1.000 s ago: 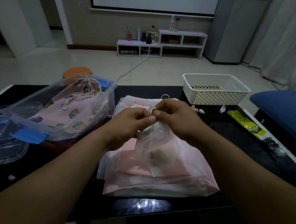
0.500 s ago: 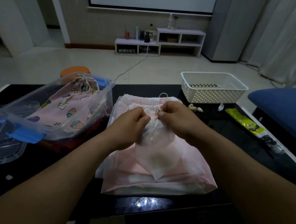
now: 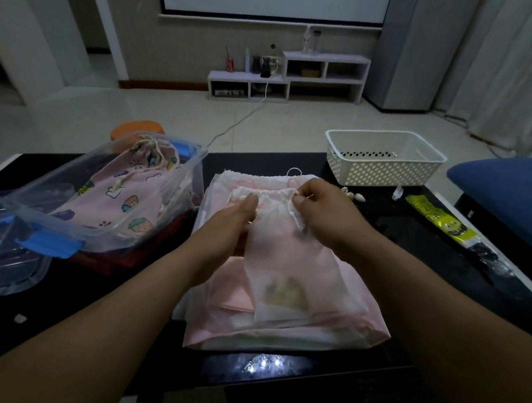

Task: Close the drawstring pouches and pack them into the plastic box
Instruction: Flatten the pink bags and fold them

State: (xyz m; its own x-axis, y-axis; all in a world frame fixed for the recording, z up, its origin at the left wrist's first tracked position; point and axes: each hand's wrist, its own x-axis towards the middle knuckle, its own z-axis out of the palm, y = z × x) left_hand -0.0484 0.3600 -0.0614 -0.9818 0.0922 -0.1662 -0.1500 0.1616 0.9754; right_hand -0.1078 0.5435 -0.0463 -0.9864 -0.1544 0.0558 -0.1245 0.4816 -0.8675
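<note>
Sheer pouch point(image 3: 288, 264) puckers between the grips; left hand point(image 3: 228, 226) and right hand point(image 3: 322, 210), pinching its top, have pulled apart, so it's closing.

The left hand point(image 3: 225, 228) and right hand point(image 3: 324, 215) are bare, with rounded knuckles. Behind them the left forearm point(image 3: 108, 330) and right forearm point(image 3: 446, 297) are bare too, narrow at the wrists and broadening farther back.

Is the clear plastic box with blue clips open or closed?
Open. The clear plastic box has no lid on; its clear lid lies to its left, and a pink printed drawstring pouch sits inside.
</note>
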